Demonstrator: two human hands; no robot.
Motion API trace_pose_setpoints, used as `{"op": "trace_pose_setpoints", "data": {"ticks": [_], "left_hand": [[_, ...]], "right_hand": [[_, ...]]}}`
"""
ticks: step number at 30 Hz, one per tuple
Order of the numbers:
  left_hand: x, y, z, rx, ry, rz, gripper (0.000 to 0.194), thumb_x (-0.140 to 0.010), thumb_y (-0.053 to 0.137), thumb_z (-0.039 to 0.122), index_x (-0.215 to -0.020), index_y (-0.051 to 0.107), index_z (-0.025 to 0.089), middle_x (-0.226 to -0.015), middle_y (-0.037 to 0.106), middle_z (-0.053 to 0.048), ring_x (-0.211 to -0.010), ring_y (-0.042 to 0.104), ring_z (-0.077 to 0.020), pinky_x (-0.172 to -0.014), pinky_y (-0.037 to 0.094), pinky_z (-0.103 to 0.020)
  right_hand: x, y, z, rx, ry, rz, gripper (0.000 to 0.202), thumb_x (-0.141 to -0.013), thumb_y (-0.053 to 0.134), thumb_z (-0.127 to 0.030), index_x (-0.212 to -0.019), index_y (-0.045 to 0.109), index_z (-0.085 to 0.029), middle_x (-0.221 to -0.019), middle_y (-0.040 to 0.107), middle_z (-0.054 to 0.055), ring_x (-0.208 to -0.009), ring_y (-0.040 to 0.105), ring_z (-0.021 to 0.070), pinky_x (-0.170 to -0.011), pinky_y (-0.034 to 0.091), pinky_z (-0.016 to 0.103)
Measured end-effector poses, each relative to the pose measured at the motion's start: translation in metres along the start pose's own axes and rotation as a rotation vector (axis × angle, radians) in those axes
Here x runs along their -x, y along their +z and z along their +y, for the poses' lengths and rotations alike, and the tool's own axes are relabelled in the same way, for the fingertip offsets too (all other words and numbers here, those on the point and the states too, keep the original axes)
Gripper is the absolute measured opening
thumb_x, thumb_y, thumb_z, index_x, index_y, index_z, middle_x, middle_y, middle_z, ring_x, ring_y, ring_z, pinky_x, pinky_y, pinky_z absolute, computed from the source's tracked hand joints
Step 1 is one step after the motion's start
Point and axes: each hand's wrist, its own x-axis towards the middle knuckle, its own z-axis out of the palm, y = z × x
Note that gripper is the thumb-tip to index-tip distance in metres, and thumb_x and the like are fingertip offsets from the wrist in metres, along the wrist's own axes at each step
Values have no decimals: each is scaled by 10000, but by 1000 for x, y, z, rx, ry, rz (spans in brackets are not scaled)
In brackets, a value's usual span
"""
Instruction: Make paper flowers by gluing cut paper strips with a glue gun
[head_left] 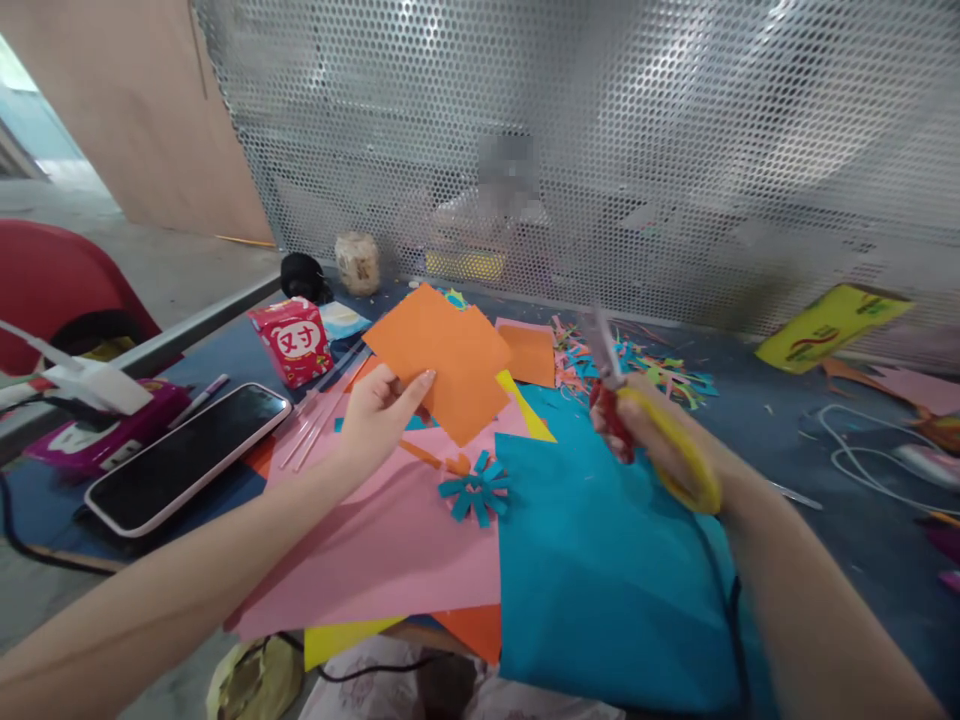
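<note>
My left hand [379, 415] pinches the lower edge of an orange paper square [450, 355], which is held up with one corner pointing down. On the right, my right hand [652, 420] is closed on scissors [694, 470] with yellow and red handles; their blades point up and away and are blurred. Below and between the hands lies a blue paper flower [474, 487] with strip petals, beside a twisted orange paper piece [431, 458]. Under these are a large pink sheet [375, 560] and a large blue sheet [607, 580].
A phone [187, 455], a pink box [292, 340] and clear sticks [307, 430] lie left. Paper scraps [652, 365] are piled behind the scissors. A jar [358, 263] stands before the perforated metal screen [637, 150]. At right are a yellow packet [829, 328] and a white cable [844, 450].
</note>
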Motion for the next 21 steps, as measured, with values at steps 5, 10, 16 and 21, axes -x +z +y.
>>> {"op": "trace_pose_setpoints", "data": {"ticks": [5,10,16,21], "left_hand": [[-3,-4,1,-14,87,62,293,-737,644,375,-945,588,177,-930,704,-40,-707,655,-139,-582,534,-225],[1,-2,3,-40,74,84,282,-754,626,388,-935,589,174,-895,710,-39,-712,658,-140,-579,533,-222],[4,-2,3,-49,31,52,303,-727,655,411,-910,606,174,-783,703,-16,-634,642,-132,-563,538,-228],[5,-1,2,-38,17,22,301,-725,666,428,-883,616,176,-744,695,-15,-616,634,-134,-558,546,-237]], "right_hand": [[12,21,0,165,-32,-200,338,-789,513,-540,-848,364,-242,-689,454,-23,-553,434,143,-499,365,295],[22,23,-17,108,-39,-328,318,-806,438,-541,-842,329,-245,-671,385,-41,-544,393,137,-494,356,295],[27,30,-7,51,-114,-343,302,-822,469,-515,-896,352,-248,-693,391,-34,-564,377,138,-489,331,286],[28,35,0,35,-145,-335,303,-850,439,-533,-884,339,-249,-714,388,-33,-576,370,134,-506,336,285]]}}
